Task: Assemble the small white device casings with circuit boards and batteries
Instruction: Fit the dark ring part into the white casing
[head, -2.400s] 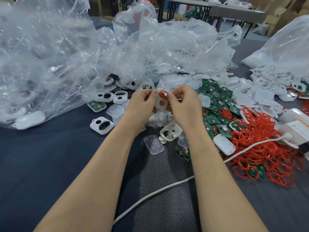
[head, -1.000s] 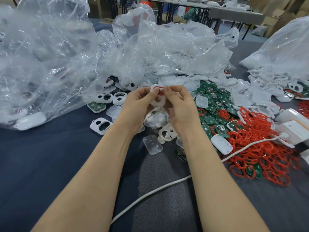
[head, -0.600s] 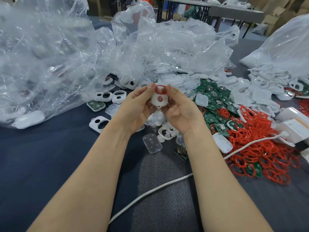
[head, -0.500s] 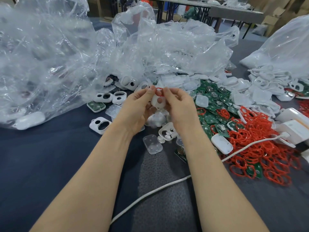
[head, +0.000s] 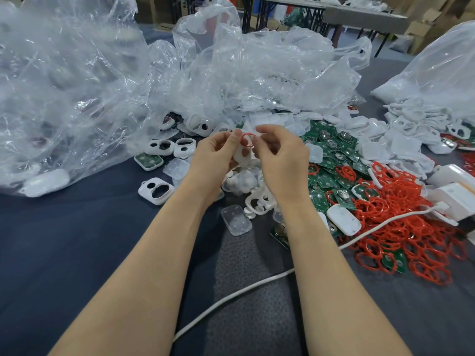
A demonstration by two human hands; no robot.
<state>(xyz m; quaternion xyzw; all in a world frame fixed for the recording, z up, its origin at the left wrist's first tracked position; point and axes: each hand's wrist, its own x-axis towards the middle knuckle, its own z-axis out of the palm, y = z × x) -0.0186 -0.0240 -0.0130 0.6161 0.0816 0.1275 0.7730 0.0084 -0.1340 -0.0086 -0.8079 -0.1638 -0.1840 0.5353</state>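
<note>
Both hands raised slightly since half a second ago, left hand (head: 216,155) gripping white casing (head: 241,155) above the table's parts pile, right hand (head: 280,155) pinching red ring (head: 246,139) at its top, green circuit boards (head: 331,163) just right, no legible writing.

Crumpled clear plastic bags (head: 77,80) are lying heaped across the far side of the dark blue tabletop (head: 64,240); a white cable (head: 257,283) is trailing over it toward white boxes (head: 455,191) sitting at the right edge; cardboard cartons (head: 424,24) are standing behind.
</note>
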